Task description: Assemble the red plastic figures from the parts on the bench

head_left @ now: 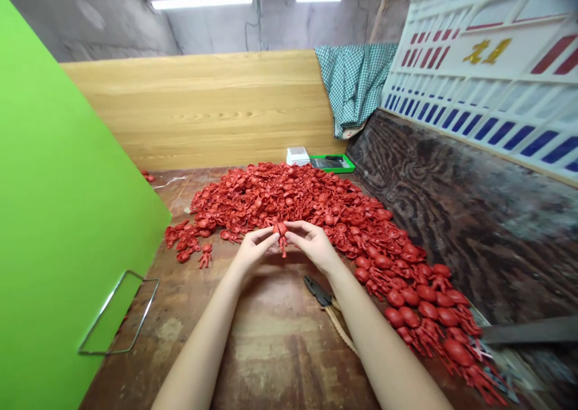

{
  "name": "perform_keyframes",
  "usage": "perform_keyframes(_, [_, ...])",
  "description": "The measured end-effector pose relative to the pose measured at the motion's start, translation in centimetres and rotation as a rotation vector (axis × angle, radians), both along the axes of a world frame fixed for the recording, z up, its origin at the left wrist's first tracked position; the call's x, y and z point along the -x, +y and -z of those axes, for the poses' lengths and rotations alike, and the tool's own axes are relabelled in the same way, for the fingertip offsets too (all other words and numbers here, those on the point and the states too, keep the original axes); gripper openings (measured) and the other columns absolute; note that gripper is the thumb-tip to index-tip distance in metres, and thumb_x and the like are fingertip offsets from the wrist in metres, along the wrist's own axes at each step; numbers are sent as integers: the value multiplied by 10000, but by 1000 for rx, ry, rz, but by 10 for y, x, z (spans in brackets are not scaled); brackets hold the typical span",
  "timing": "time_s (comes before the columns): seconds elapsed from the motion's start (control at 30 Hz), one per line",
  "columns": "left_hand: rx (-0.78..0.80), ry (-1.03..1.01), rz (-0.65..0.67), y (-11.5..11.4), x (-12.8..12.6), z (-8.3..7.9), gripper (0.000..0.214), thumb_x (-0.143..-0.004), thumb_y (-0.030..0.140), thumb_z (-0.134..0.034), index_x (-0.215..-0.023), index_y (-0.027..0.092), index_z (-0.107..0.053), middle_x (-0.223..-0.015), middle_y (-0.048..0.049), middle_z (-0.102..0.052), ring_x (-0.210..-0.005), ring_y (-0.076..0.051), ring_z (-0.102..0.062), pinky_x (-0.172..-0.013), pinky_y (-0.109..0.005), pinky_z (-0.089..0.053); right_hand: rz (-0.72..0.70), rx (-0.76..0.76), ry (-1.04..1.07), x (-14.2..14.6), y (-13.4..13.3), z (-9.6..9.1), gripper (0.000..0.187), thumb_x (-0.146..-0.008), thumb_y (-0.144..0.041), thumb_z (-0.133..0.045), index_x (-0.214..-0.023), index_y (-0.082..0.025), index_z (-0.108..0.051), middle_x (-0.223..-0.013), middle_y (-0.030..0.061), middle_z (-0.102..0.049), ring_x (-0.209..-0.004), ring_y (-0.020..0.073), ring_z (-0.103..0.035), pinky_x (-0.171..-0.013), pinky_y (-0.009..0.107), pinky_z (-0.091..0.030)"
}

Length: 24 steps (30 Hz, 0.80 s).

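Note:
Between my two hands, over the middle of the table, is a small red plastic figure (pixel 280 230) with a round head and thin legs hanging down. A dark split line shows across its head. My left hand (pixel 257 246) pinches it from the left with thumb and fingers, and my right hand (pixel 310 241) pinches it from the right. Just beyond lies a big heap of red figure parts (pixel 271 196). Beside my right forearm rest pliers (pixel 323 295), partly covered by that arm. One loose red figure (pixel 206 256) lies to the left of my left hand.
A bright green panel (pixel 58 205) stands on the left, with a bent metal wire frame (pixel 121 313) by it. Rounder red figures (pixel 427 310) spread down the right side. At the back are a green tray (pixel 334 163), a white box (pixel 298 155) and a checked cloth (pixel 356 85). A white crate (pixel 487 79) stands at right.

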<state>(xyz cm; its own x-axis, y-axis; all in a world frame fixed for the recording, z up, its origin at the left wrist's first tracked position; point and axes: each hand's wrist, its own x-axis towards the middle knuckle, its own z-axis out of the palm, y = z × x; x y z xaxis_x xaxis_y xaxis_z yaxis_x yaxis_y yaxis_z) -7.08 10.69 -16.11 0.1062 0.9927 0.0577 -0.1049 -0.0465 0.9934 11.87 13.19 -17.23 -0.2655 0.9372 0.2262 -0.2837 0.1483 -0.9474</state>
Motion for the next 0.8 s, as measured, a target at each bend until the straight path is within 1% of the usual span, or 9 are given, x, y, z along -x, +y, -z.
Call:
perform_keyframes(0.1, [-41, 29, -6, -11, -5, -31, 618, -735, 565, -937, -1176, 143, -845, -1026, -118, -850, -822, -207, -749, -755, -320, -629, -34, -55, 6, -10, -7, -24, 472, -728, -505, -968, -1087, -248, -804, -1117, 72, -838, -1062, 257, -789, -1021, 443, -647])
perform_keyframes(0.23, [-76, 54, 7, -36, -17, -74, 668, -764, 568, -923, -1267, 154, -777, -1021, -109, -852, -912, -226, -773, -840, -329, -620, -100, -121, -18, -21, -26, -56, 566, -806, -485, -935, -1301, -293, -741, -1237, 67, -799, -1134, 239, -771, -1015, 393, -650])
perform_keyframes(0.3, [-77, 74, 6, -51, -21, -93, 623, -787, 603, -897, -1191, 154, -745, -912, -77, -835, -804, -187, -753, -762, -292, -607, -133, -175, -49, -24, -39, -71, 542, -874, -493, -883, -1355, -302, -722, -1283, 71, -779, -1149, 233, -762, -1001, 375, -651])
perform_keyframes(0.4, [-103, 105, -8, -74, -25, -116, 520, -856, 630, -830, -1054, 177, -667, -757, -11, -761, -652, -130, -676, -624, -230, -546, -101, -243, -49, -27, -57, -89, 423, -899, -468, -872, -1266, -292, -757, -1190, 56, -789, -1102, 217, -761, -966, 349, -651])
perform_keyframes(0.43, [-126, 118, 6, -81, -25, -121, 493, -879, 616, -814, -1059, 184, -657, -782, -16, -763, -669, -135, -685, -627, -233, -554, -68, -258, -27, -28, -62, -94, 401, -888, -454, -886, -1233, -291, -761, -1152, 47, -790, -1078, 210, -762, -952, 341, -653])
perform_keyframes(0.5, [-207, 205, 34, -94, -26, -130, 433, -904, 541, -819, -1125, 195, -681, -949, -57, -800, -811, -175, -746, -724, -274, -608, 2, -284, 18, -29, -69, -101, 395, -864, -440, -912, -1195, -294, -753, -1106, 37, -786, -1036, 205, -765, -928, 340, -659])
perform_keyframes(0.57, [-325, 349, -4, -103, -26, -135, 353, -907, 439, -840, -1154, 212, -731, -1088, -73, -815, -934, -201, -772, -825, -302, -632, 54, -314, 35, -31, -74, -106, 399, -858, -438, -917, -1185, -294, -739, -1100, 39, -782, -1025, 209, -765, -933, 354, -662])
perform_keyframes(0.67, [-479, 499, -128, -110, -28, -138, 247, -928, 357, -825, -1135, 225, -799, -1069, -54, -844, -904, -193, -786, -826, -287, -639, 97, -357, 11, -31, -81, -112, 378, -884, -428, -896, -1191, -298, -716, -1112, 42, -770, -1015, 209, -763, -929, 356, -662])
perform_keyframes(0.8, [-528, 438, -166, -114, -28, -138, 279, -883, 328, -875, -1145, 237, -840, -1084, -49, -864, -885, -196, -811, -820, -273, -659, 136, -402, 33, -30, -89, -116, 388, -878, -451, -899, -1153, -295, -675, -1092, 48, -761, -987, 214, -765, -902, 353, -663])
